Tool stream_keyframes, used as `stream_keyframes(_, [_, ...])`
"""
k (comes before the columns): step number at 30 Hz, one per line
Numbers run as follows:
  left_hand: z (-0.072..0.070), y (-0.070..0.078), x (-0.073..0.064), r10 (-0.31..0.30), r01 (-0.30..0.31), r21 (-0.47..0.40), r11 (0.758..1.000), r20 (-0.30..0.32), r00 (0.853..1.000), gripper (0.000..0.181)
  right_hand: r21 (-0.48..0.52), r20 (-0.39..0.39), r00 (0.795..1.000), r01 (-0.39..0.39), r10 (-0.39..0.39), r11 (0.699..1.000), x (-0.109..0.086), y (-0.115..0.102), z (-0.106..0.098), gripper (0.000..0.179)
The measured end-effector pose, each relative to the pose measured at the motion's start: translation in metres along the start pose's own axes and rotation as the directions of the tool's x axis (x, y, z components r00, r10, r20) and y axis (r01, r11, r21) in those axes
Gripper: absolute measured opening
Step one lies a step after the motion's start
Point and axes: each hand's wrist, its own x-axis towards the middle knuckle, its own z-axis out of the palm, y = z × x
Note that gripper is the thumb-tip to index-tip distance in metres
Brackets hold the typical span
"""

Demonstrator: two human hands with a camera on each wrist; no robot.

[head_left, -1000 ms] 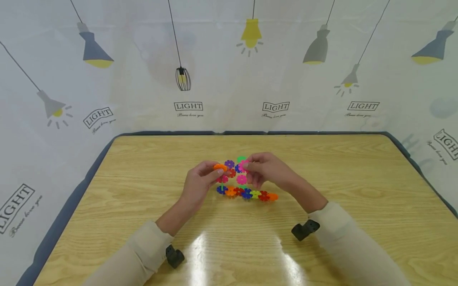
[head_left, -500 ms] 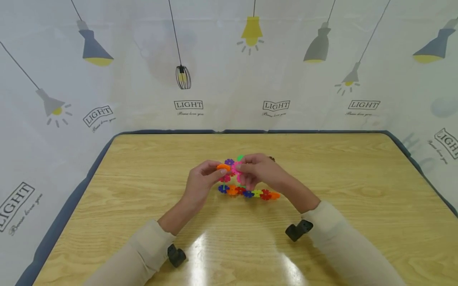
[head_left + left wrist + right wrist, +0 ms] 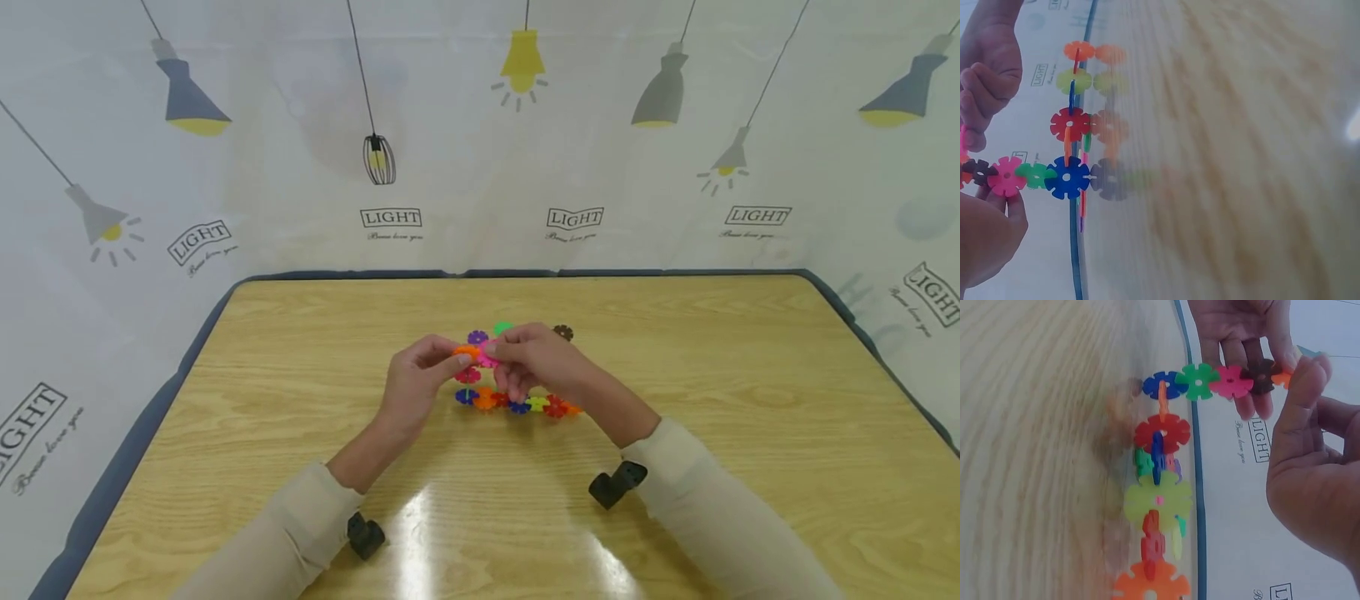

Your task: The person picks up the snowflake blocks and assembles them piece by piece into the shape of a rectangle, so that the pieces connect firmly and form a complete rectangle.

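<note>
My left hand (image 3: 415, 382) pinches an orange snowflake disc (image 3: 466, 353) between thumb and forefinger. That disc tops an upright stack in which a brown disc (image 3: 1263, 376), a pink disc (image 3: 1230, 381), a green disc (image 3: 1197, 382) and a blue disc (image 3: 1161, 385) interlock. Some left fingers rest behind the stack. My right hand (image 3: 546, 358) pinches another pink disc (image 3: 487, 355) against the orange one's right edge; whether their slots are joined is hidden. From the stack's foot a row of interlocked discs (image 3: 536, 404) runs right along the table.
Beyond the hands lie a purple disc (image 3: 477, 337), a green disc (image 3: 503, 328) and a dark brown disc (image 3: 563, 332) on the wooden table (image 3: 315, 350). A printed curtain (image 3: 480, 167) surrounds the table's far side. Black wrist cameras (image 3: 618, 485) sit on both sleeves.
My right hand has moved left, bringing its pink disc up to the orange one. The dark brown disc behind it has come into view. My left hand has stayed almost in place.
</note>
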Motion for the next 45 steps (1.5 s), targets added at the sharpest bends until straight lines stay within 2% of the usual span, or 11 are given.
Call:
stream_keyframes(8, [0.001, 0.0, -0.001, 0.02, -0.02, 0.008, 1.0, -0.027, 0.999, 0.017, 0.129, -0.034, 0.999, -0.003, 0.008, 0.992, -0.002, -0.001, 0.011, 0.027])
stream_keyframes(14, [0.002, 0.0, -0.002, 0.008, -0.008, -0.002, 1.0, -0.033, 0.999, 0.017, 0.156, -0.041, 0.999, -0.016, 0.023, 0.988, -0.003, 0.0, 0.015, 0.028])
stream_keyframes(19, [0.001, 0.001, -0.002, -0.046, 0.046, 0.034, 0.998, 0.0, 0.999, 0.017, 0.061, -0.018, 1.0, -0.023, 0.024, 0.998, -0.002, 0.002, 0.007, 0.038])
stream_keyframes(22, [0.0, 0.001, -0.001, -0.061, 0.061, 0.025, 0.998, 0.013, 0.998, 0.018, 0.015, -0.017, 0.999, -0.029, 0.029, 0.999, -0.003, 0.004, -0.001, 0.042])
stream_keyframes(28, [-0.004, -0.001, -0.001, -0.084, 0.085, -0.029, 0.996, 0.011, 0.996, 0.014, -0.047, -0.065, 0.998, -0.018, 0.014, 0.999, 0.0, 0.011, -0.022, 0.037])
stream_keyframes(32, [-0.005, -0.003, -0.001, -0.108, 0.109, -0.049, 0.993, 0.015, 0.994, 0.013, -0.096, -0.05, 0.998, -0.031, 0.026, 0.995, 0.003, 0.019, -0.031, 0.036])
stream_keyframes(41, [-0.008, -0.005, 0.001, -0.179, 0.178, -0.013, 0.984, -0.006, 0.984, 0.018, -0.167, -0.027, 0.998, -0.055, 0.052, 0.984, 0.012, 0.036, -0.046, 0.03])
stream_keyframes(45, [-0.008, -0.003, 0.001, -0.204, 0.204, 0.006, 0.979, -0.016, 0.979, 0.017, -0.227, 0.017, 0.998, -0.052, 0.058, 0.972, 0.015, 0.042, -0.049, 0.03])
